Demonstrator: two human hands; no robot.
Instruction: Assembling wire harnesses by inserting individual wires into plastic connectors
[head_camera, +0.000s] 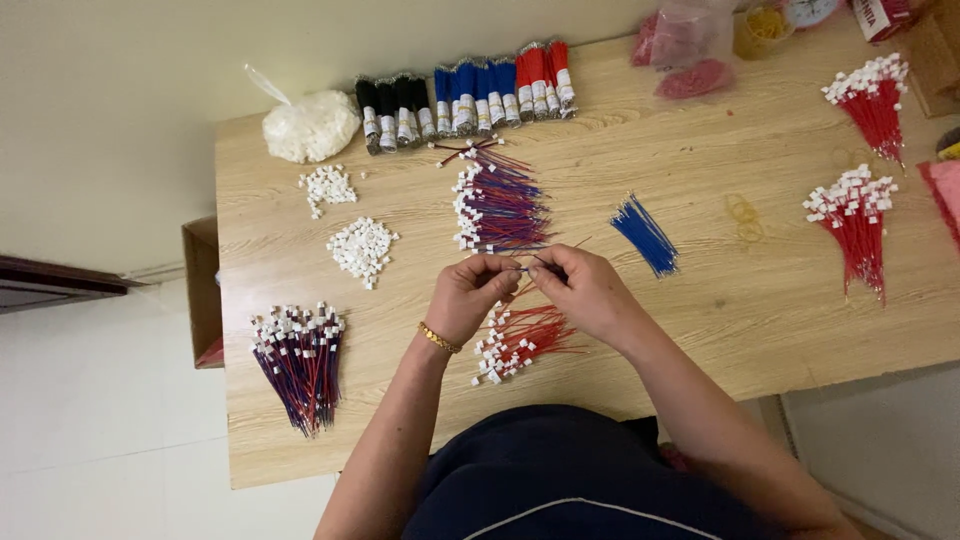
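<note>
Wooden bench (700, 330) against pale wall, head view only. I see left hand (468, 296) and right hand (585, 290) pinched together on thin wire (528, 268) at bench centre. Red wires with white connectors (520, 342) lie just below hands. Risk, my judgement: sleeve or wrist sweeps that pile; loose white connectors (362, 248) scatter. Packages: clear bag of white parts (310, 126) top left; banded black, blue, red bundles (465, 95) along far edge; pink bag (685, 50) top right.

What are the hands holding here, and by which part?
Both the left hand and right hand pinch a thin wire between their fingertips, one at each end of its visible stretch; its colour and any connector are too small to tell.
</note>
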